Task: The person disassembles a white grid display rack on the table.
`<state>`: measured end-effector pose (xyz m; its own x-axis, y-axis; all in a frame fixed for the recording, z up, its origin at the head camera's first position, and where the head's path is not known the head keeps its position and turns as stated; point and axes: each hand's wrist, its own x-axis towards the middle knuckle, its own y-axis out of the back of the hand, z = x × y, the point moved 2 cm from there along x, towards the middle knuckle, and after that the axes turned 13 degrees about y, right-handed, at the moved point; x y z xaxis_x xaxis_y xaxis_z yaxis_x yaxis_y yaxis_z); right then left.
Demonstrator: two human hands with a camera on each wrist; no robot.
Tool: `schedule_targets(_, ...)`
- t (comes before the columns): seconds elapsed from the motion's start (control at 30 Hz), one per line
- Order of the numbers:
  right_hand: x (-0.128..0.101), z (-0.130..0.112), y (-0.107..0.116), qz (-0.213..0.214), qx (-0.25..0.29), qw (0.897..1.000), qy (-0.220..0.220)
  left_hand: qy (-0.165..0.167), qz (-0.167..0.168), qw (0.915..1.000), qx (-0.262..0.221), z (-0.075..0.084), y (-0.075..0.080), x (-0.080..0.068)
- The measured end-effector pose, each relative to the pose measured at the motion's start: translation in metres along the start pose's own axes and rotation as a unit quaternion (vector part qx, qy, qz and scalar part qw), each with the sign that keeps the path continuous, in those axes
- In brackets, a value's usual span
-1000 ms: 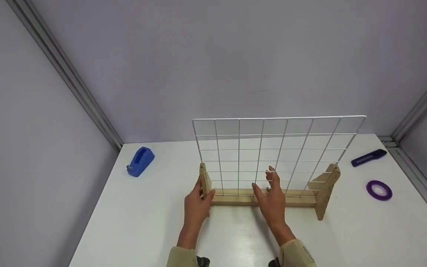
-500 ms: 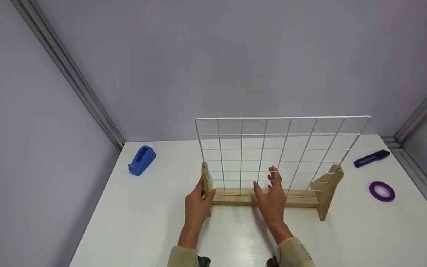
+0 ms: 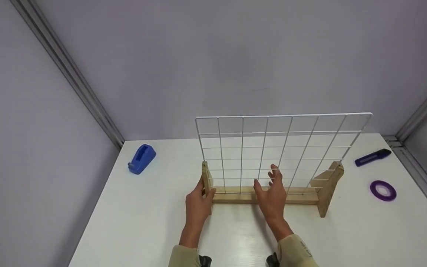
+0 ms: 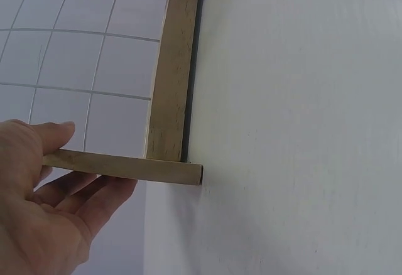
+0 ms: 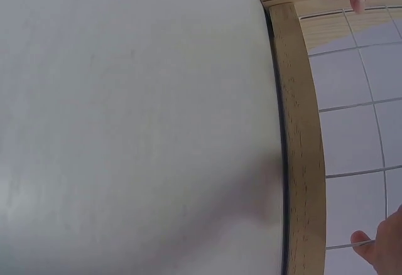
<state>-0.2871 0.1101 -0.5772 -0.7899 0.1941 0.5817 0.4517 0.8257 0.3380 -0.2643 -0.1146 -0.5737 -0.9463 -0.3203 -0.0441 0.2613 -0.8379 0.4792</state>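
Note:
In the head view, a white wire grid (image 3: pixel 250 147) stands leaning back in a wooden stand made of a long rail (image 3: pixel 232 198) and two side panels. My left hand (image 3: pixel 197 205) grips the left side panel (image 3: pixel 207 177); in the left wrist view the thumb (image 4: pixel 56 135) lies on the inner face and the fingers (image 4: pixel 103 199) curl under the other side. At the middle of the rail my right hand (image 3: pixel 272 202) is close to the grid, thumb and fingers spread. Whether its fingertips touch the wires cannot be told. The right side panel (image 3: pixel 328 189) stands untouched.
On the white table (image 3: pixel 143 222), a blue tape dispenser (image 3: pixel 142 159) lies at the back left. A dark utility knife (image 3: pixel 373 157) and a purple ring (image 3: pixel 383 190) lie to the right. Grey walls (image 3: pixel 235 55) enclose the table at the back and sides.
The right end of the stand and grid has shifted slightly toward the back wall, and my right hand moved slightly the same way. My left hand keeps its grip. The view shifts a little.

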Motion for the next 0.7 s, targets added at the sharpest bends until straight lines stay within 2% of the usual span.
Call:
schedule_targets(0.37,0.0013,-0.0011,-0.0003,0.010,0.007,1.000,0.001,0.013,-0.004,0.9999,0.000,-0.0003,-0.0004,-0.0008)
schedule_targets(0.7,0.0022,-0.0056,0.0003,0.011,-0.002,1.000,-0.013,-0.018,0.007,0.9996,0.021,-0.0001,-0.0016,-0.0053)
